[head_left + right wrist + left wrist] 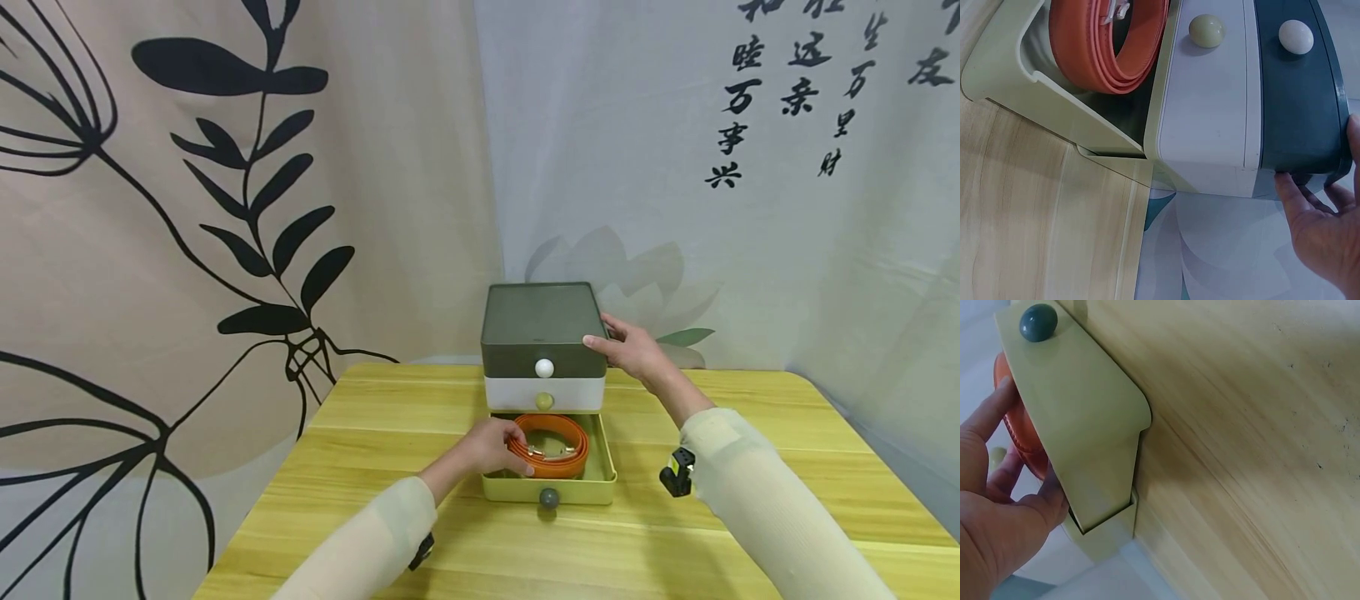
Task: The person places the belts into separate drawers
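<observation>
A coiled orange belt (572, 427) with a metal buckle sits in the pulled-out bottom drawer (517, 490), which is yellow-green with a grey knob. My left hand (491, 448) grips the belt's left side, with the thumb (997, 403) along its outer face and the fingers at the drawer's side wall. At the cabinet's upper right front corner, my right hand (633, 346) touches the dark green top tier (517, 361). Its fingertips (1288, 184) lie against the side, while the thumb lies over the top edge.
A white middle drawer (510, 393) with a pale green knob is closed beneath the dark green tier. The small cabinet stands near the back edge of a wooden table (360, 467). Behind it hangs a printed cloth (420, 208).
</observation>
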Demonstrator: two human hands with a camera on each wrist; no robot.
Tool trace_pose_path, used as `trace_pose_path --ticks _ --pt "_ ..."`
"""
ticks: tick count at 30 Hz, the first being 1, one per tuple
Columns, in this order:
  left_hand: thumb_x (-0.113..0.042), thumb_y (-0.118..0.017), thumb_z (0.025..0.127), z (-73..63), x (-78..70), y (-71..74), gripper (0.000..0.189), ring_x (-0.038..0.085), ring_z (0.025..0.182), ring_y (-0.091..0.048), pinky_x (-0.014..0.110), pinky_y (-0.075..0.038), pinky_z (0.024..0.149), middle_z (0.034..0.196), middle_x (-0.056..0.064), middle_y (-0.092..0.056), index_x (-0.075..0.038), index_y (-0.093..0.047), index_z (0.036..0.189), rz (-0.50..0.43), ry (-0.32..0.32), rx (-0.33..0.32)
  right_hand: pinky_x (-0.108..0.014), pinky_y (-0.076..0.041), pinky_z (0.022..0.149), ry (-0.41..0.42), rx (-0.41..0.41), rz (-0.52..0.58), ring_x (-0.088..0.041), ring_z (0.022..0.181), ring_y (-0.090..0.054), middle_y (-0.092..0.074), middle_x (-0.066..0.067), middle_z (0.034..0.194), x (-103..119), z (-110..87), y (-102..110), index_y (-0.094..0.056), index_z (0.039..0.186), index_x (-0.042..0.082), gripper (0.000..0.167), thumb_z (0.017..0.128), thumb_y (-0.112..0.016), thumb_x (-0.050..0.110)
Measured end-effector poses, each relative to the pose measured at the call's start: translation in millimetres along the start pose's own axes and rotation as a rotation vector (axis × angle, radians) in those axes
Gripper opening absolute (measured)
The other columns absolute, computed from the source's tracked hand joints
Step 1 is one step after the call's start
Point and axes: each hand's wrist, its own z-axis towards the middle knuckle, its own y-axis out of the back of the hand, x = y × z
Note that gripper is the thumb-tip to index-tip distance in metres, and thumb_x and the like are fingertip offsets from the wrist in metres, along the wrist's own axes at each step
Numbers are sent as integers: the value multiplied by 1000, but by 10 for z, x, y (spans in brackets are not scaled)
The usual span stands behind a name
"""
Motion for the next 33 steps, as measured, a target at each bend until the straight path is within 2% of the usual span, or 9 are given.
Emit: trace_pose_path --ticks 3,6,10,14,18,23,33 --pt "-20 -89 73 -10 -24 -15 30 10 67 -45 25 -39 59 75 -4 -56 -11 -68 93 63 -26 -7 -53 -38 107 2 5 7 -43 139 -35 -14 -25 161 -2 -1 1 -14 160 12 83 98 -62 42" --pt "-19 -88 76 -33 -57 -20 32 15 80 -50 30 -45 72 86 2 -61 -6 -70 99 107 -43 -21 -52 -38 108 2 8 11 -43 140 -34 -14 -25 161 0 -4 1 -15 160 13 83 98 -62 42" --pt "-16 -86 78 -71 -101 -4 33 28 102 -55 42 -47 90 106 11 -64 -2 -70 104 84 -60 -68 -52 -38 108 0 7 9 -42 139 -35 -14 -24 161 6 -8 2 -15 160 14 82 98 -61 42" --pt "-15 -84 80 -95 -111 23 30 35 104 -58 45 -49 89 111 14 -65 -3 -70 103 23 -54 -115 -52 -38 108 5 10 13 -42 139 -35 -14 -25 161 17 -10 -1 -15 160 13 82 98 -61 42" --pt "-18 -83 82 -103 -92 34 25 32 100 -58 43 -48 84 110 14 -65 -8 -70 101 -36 -37 -156 -51 -38 108 11 13 19 -42 142 -31 -13 -26 161 14 -8 3 -14 160 12 82 99 -61 40" --pt "-21 -82 83 -134 -109 43 26 30 98 -58 42 -49 83 109 15 -65 -8 -70 101 -67 -27 -195 -51 -39 107 16 19 32 -41 144 -26 -13 -26 161 9 -4 7 -14 159 11 80 100 -60 37" --pt "-28 -79 86 -242 -116 54 40 33 106 -59 45 -50 89 117 15 -65 -4 -67 116 -146 -13 -226 -50 -38 108 7 18 34 -40 144 -25 -12 -25 161 3 11 10 -14 160 12 82 99 -61 39"
